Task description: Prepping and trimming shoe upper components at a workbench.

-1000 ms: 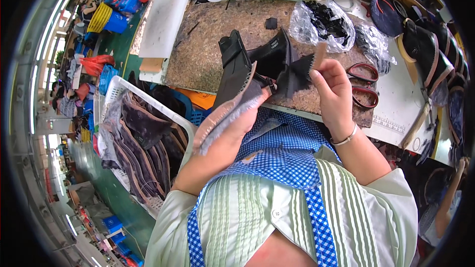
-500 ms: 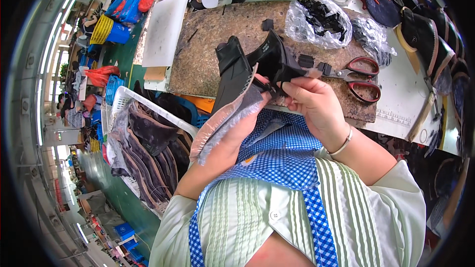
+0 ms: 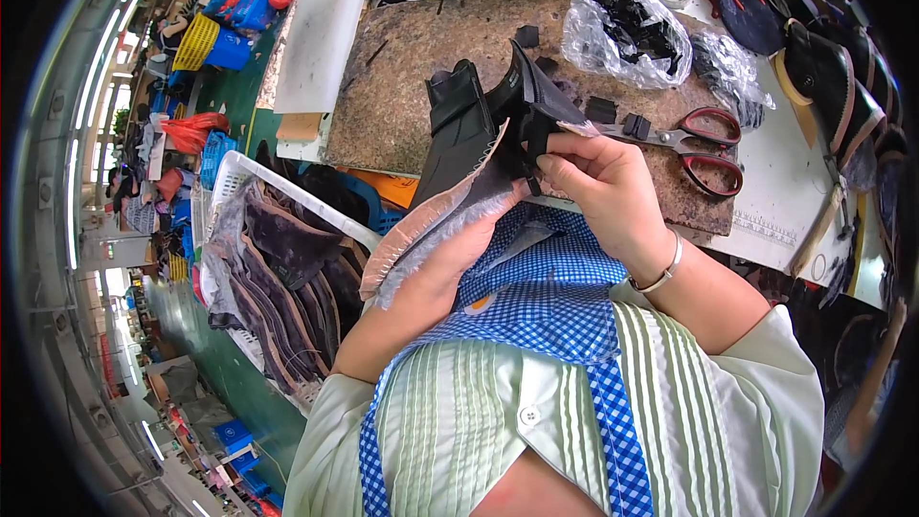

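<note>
A black shoe upper (image 3: 455,142) with a stitched tan edge and grey fuzzy lining is held in front of me, over the near edge of the work board. My left hand (image 3: 448,263) is closed round it from below, its fingers mostly hidden behind the lining. At the upper's right side my right hand (image 3: 605,180) pinches a black edge or strip between thumb and fingers; exactly which piece is hard to make out. Red-and-black handled scissors (image 3: 682,141) lie on the board just right of my right hand, beside small black pieces (image 3: 601,110).
A speckled board (image 3: 383,67) covers the table. On it sits a clear plastic bag (image 3: 584,38) of black bits. A white basket (image 3: 306,203) full of dark uppers (image 3: 287,302) stands left. More black uppers (image 3: 814,77) are piled at the right. A white sheet (image 3: 321,38) lies far left.
The upper has tilted and shifted slightly, and its right flap has lifted. My right hand has moved a little up and its fingers have curled in closer to the upper. The view has shifted slightly.
</note>
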